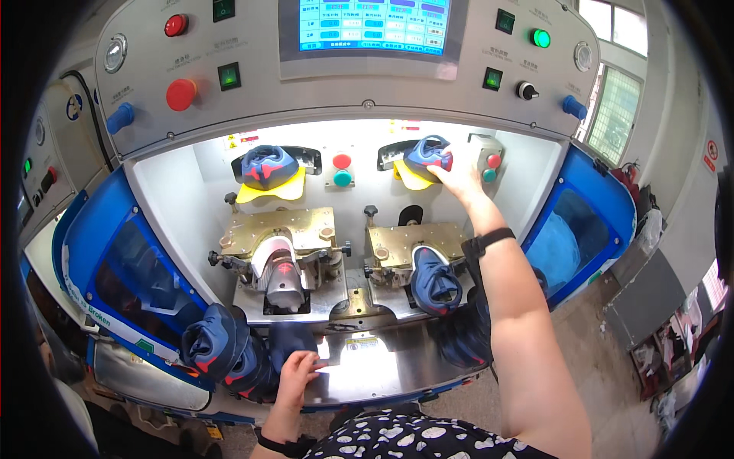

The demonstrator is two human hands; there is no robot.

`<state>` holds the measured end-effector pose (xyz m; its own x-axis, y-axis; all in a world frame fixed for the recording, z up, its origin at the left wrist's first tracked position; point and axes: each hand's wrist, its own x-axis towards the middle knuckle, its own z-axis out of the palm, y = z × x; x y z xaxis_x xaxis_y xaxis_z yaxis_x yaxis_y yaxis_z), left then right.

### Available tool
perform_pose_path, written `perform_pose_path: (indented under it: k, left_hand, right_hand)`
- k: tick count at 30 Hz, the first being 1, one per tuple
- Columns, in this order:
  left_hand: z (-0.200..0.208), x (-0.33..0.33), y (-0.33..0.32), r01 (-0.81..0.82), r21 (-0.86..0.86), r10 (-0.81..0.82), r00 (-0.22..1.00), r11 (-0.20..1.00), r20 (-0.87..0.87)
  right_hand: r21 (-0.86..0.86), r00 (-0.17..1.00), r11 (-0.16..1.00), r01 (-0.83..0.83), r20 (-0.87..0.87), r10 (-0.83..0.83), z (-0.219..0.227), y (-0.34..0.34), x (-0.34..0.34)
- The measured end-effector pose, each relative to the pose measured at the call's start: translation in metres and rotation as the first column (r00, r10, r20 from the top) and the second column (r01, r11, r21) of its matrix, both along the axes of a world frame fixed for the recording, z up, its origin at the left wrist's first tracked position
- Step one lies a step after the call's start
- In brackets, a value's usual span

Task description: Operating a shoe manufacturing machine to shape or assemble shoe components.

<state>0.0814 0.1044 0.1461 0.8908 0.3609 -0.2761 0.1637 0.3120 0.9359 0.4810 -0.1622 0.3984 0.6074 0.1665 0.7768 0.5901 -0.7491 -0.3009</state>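
Observation:
My right hand [460, 177] reaches to the back of the machine, its fingers closed on a blue and red shoe upper [425, 153] sitting over the right upper mold with a yellow flap [414, 177]. My left hand [297, 373] is low at the front tray, fingers loosely apart with nothing visible in them. A dark blue shoe piece [290, 339] lies right behind it. Another shoe upper [269, 167] covers the left upper mold, above its yellow flap [274, 188]. On the lower right station sits a blue shoe upper [436, 284]; the lower left metal mold [286, 284] is bare.
Shoe uppers [218, 344] are stacked at the left front edge, and more [461, 340] lie right of the metal tray [359, 382]. Red and green buttons [342, 170] stand between the upper molds. Clamp plates [281, 229] rise over the lower stations. Blue side panels [577, 229] flank the opening.

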Motion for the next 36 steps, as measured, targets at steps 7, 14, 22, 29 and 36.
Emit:
perform_pose_path:
  k: [7,14,22,29,36]
  left_hand:
    - [-0.054,-0.007,0.005,-0.119,0.152,0.1,0.987,0.981,0.124]
    - [-0.039,0.001,-0.002,-0.286,0.148,0.244,0.937,0.947,0.25]
    - [-0.016,0.013,0.0,-0.029,0.527,0.116,0.984,0.85,-0.133]
    - [-0.032,0.017,-0.015,0.116,0.969,-0.054,0.993,0.218,-0.106]
    - [-0.051,0.012,-0.012,0.189,0.97,-0.217,0.964,0.155,-0.153]
  right_hand:
    - [0.3,0.989,0.946,-0.124,0.115,0.093,-0.027,-0.005,0.033]
    - [0.437,0.928,0.839,0.324,0.026,-0.372,-0.087,-0.033,0.053]
    - [0.394,0.96,0.89,0.23,-0.241,-0.141,-0.089,-0.047,0.058]
    - [0.704,0.933,0.613,-0.36,0.259,0.25,-0.086,-0.004,-0.088]
    - [0.464,0.678,0.667,-0.583,-0.173,0.714,-0.156,0.027,-0.252]
